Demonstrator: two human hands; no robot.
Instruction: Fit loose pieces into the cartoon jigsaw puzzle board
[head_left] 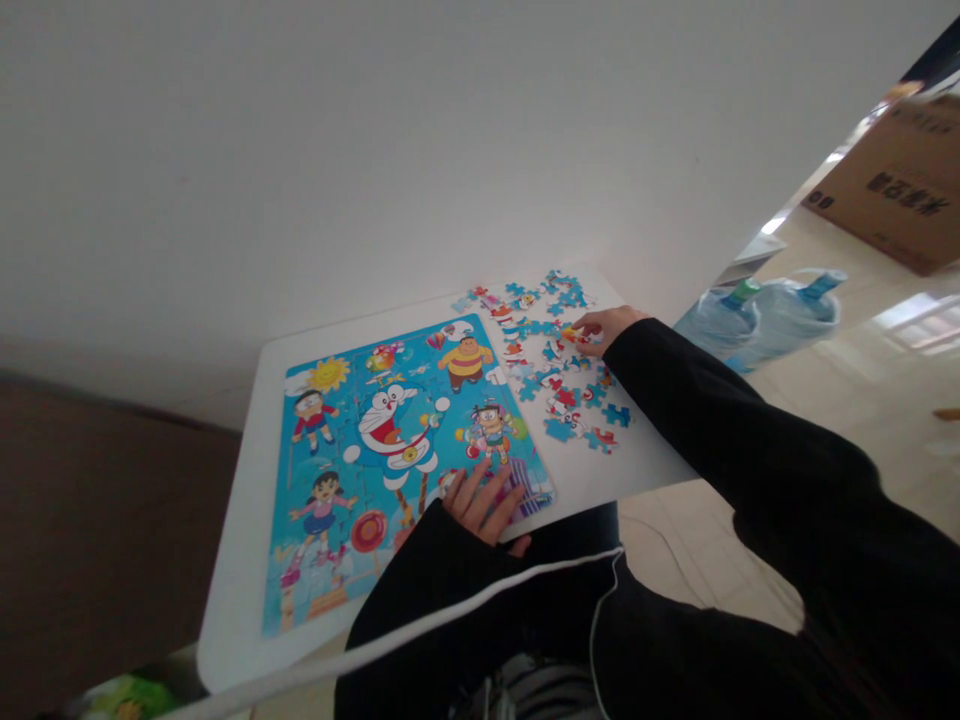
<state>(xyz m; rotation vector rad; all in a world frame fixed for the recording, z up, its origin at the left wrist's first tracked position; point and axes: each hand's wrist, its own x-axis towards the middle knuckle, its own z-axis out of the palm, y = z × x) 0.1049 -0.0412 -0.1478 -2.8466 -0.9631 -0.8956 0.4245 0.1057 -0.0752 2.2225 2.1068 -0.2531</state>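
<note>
A blue cartoon picture board (442, 430) lies flat on a small white table (244, 520), showing a sun and several cartoon figures. My left hand (482, 503) rests on the board's lower right part near the table's front edge, fingers spread. To the right of the board, loose jigsaw puzzle pieces (556, 428) are strewn in a long patch, mostly blue, some red and white. Over that patch my right hand (602, 326) pinches an orange-yellow puzzle piece (568, 334) between thumb and fingertips. The hand covers part of the piece and some pieces below it.
A white wall (375, 180) rises along the table's far side. Large clear water bottles (795, 315) stand on the tiled floor at right, with a cardboard box (892, 185) beyond them. A white cable (450, 608) runs across the view in front of my body.
</note>
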